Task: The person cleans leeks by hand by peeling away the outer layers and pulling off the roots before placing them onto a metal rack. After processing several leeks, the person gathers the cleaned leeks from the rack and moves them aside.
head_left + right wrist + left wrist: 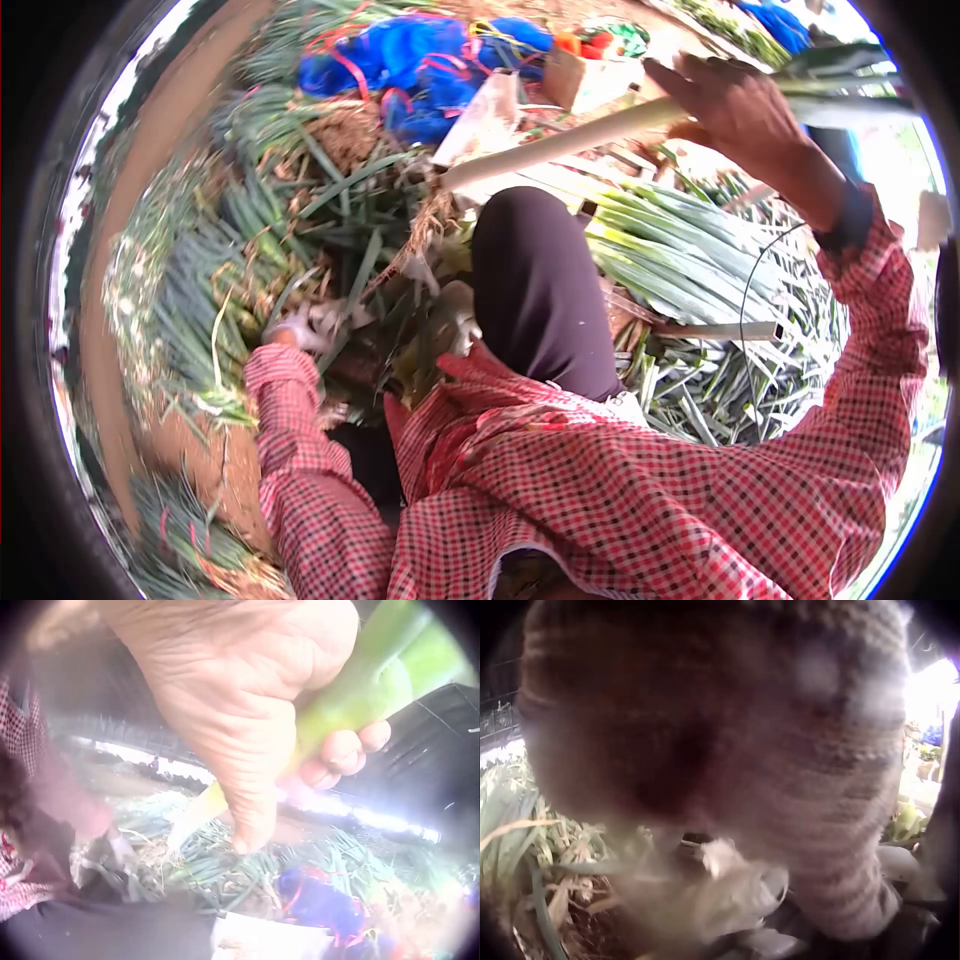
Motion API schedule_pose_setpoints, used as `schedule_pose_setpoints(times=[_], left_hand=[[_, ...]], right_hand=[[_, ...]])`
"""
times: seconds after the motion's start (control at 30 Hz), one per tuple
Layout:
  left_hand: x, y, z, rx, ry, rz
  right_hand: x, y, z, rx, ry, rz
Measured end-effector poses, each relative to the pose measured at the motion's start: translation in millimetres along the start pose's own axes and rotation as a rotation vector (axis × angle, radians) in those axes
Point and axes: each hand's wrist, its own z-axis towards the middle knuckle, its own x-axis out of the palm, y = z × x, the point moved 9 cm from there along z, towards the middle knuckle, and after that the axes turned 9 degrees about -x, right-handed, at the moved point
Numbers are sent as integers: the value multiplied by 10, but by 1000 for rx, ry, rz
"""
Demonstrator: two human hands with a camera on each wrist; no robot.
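Observation:
My bare right hand [738,108] grips a leek [570,140] at the upper right of the head view. Its white shank slopes down to the left, ending in stringy roots [428,222] above the heap; green leaves extend past the hand to the right. Curled fingertips [345,754] wrap the stalk in the right wrist view. Low on the left, my gloved left hand [300,328] is down among leek leaves and pale scraps. In the left wrist view its knit glove [705,742] fills most of the picture, over a blurred pale peeling [735,889]; I cannot tell whether it holds this.
Many leeks [200,290] lie heaped on the left. Trimmed leeks [680,240] lie to the right of my raised knee [540,290], by a metal bar [715,331] and cut green leaves [700,400]. Blue netting [390,65] and a cardboard box [578,80] sit ahead.

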Motion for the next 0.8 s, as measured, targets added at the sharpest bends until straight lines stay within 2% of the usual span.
schedule_pose_setpoints(times=[0.03,0.07,0.1,0.13,0.2,0.23,0.3,0.33,0.4,0.43,0.5,0.53,0.57,0.6,0.63,0.67,0.7,0.73,0.8], left_hand=[[135,108,203,-34,237,110],[-14,86,196,-20,278,236],[-255,125,250,-162,225,337],[-843,-101,-252,-272,8,283],[-1476,-343,-230,-262,-392,183],[-1766,-493,-203,-160,-632,91],[-2323,-1082,-543,88,-1035,-100],[-2543,-1409,-750,339,-1226,-226],[-2810,-2071,-1058,530,-1261,-320],[-2864,-2386,-1111,619,-1207,-375],[-2873,-2993,-1020,735,-1105,-417],[-2856,-3262,-963,703,-1059,-397],[-2797,-3590,-707,679,-886,-336],[-2664,-3900,-567,693,-812,-207],[-2443,-4232,-442,755,-641,-57],[-2164,-4505,-331,816,-352,-76],[-1933,-4754,-352,928,-398,148],[-1877,-4793,-554,1002,-295,78],[-1755,-4948,-643,1095,-262,92]], right_hand=[[115,-7,-13,-35,-23,-36],[239,-23,-50,-57,-88,-54],[357,-40,-75,-35,-89,-51],[508,-60,-126,-23,-67,-34],[841,-92,-266,3,-70,22],[1019,-125,-335,28,-63,31],[1473,-184,-510,117,58,118],[1640,-203,-578,167,78,171],[2043,-258,-698,243,75,349],[2395,-265,-802,325,257,429],[2629,-220,-760,434,383,519],[2705,-195,-704,405,295,519],[2856,-179,-682,387,261,522],[3117,-152,-694,388,297,537],[3317,-147,-699,385,332,552],[3365,-149,-617,428,369,604],[3454,-120,-543,394,362,578],[3525,-108,-481,372,315,585],[3555,-73,-346,347,230,601]])
